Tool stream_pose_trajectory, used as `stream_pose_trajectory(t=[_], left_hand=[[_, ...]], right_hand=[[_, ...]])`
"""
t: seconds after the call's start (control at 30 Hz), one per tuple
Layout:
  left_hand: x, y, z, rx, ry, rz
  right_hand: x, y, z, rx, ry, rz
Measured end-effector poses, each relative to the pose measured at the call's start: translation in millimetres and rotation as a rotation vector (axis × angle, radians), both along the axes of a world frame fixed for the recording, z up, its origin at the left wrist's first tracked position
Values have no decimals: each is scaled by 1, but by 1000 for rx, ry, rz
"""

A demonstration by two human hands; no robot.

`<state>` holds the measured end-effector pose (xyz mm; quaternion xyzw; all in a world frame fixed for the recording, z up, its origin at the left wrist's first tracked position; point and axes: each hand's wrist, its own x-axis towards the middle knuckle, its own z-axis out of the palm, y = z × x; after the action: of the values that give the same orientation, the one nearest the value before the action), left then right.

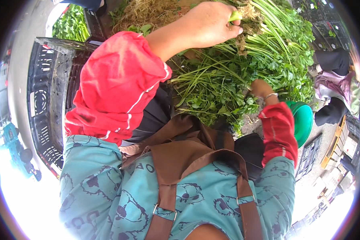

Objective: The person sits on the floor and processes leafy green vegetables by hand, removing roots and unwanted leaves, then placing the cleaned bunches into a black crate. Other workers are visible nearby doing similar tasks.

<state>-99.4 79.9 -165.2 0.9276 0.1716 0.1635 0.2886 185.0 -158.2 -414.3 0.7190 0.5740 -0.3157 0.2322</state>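
Note:
My left hand [211,25] reaches across the top of the pile, its thumb and fingers closed on a short, pale green stalk [235,16]. Brown, matted roots [252,15] lie just beside the fingertips. Long-stemmed leafy greens, resembling Chinese celery [288,57], spread out under and right of that hand. Looser stems with leaves [210,87] lie nearer my body. My right hand [261,88], with a bracelet at the wrist, is low at the near right side of the greens, fingers curled against stems; whether it grips any is hidden.
Black plastic crates [48,99] stand at the left, and one beyond holds more greens [70,24]. Root trimmings [150,12] lie at the top. A green plastic bucket [301,120] is beside my right forearm. Another person [333,63] is at the right, near a wooden pallet-like frame [334,144].

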Motion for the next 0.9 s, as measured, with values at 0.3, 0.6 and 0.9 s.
stream_pose_trajectory(t=[0.3,0.6,0.9], left_hand=[[7,-26,-11,-34,165,-104],[-44,11,104,-236,-256,379],[-59,34,93,-50,-341,429]], right_hand=[[-108,98,281,749,738,-235],[-190,102,17,466,744,-153],[-277,75,-74,618,198,456]])
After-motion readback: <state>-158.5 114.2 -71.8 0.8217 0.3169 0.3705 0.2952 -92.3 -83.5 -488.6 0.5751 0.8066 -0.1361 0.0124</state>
